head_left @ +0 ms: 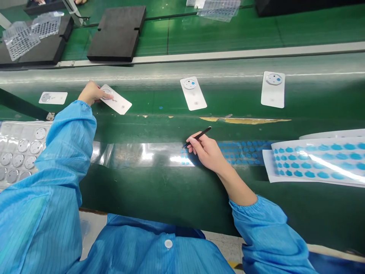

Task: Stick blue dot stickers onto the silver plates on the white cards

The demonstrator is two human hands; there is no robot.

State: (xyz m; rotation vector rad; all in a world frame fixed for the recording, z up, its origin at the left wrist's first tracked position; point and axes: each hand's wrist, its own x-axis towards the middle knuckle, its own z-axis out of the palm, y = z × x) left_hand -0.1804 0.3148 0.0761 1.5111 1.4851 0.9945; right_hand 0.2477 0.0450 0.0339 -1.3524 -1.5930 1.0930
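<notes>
Film strip [134, 154], clear and shiny, lies along the green table [162, 194] in the head view, with rows of blue dots [242, 150] over its right part. Above the strip, the right hand [207, 152] grips a slim black tool [203, 133] like a pen, its tip at the left edge of those dots. Beyond the strip's left end, the left hand [93, 93] rests on a white card [118, 102], one finger stretched across its round disc; I cannot tell whether the hand pinches the card or only presses it.

Also beyond the strip are three more cards: one farther left [57, 97], one past its middle [195, 97] and one past its right part [273, 97]; the last two carry a blue dot on their discs. Left of the strip sits a clear tray of discs [18, 160]; at its right end lie sheets with blue dots [269, 163]. Far beyond the strip is a black block [118, 28].
</notes>
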